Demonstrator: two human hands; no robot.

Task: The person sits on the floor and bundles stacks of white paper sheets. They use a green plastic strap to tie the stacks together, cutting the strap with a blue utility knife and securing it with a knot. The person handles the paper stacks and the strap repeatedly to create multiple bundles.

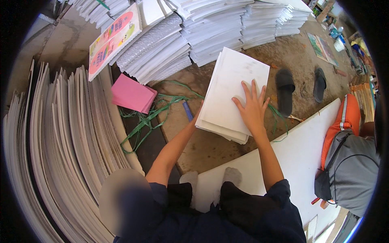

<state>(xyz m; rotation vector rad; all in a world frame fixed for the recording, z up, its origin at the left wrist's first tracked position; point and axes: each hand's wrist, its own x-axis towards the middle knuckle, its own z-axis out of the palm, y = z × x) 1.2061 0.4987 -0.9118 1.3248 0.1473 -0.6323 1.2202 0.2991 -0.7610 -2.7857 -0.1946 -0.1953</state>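
White paper stack [233,91], thin, smudged grey on top, lying tilted on the concrete floor [210,150] before larger stacks; left hand [197,117] at its left edge, grip hidden; right hand [252,106] flat, fingers spread, pressing its top.

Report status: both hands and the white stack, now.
Right hand flat, fingers spread, on top of the small stack of white sheets. Left hand at the stack's left edge, mostly hidden. Green plastic strapping loose on concrete floor beside it.
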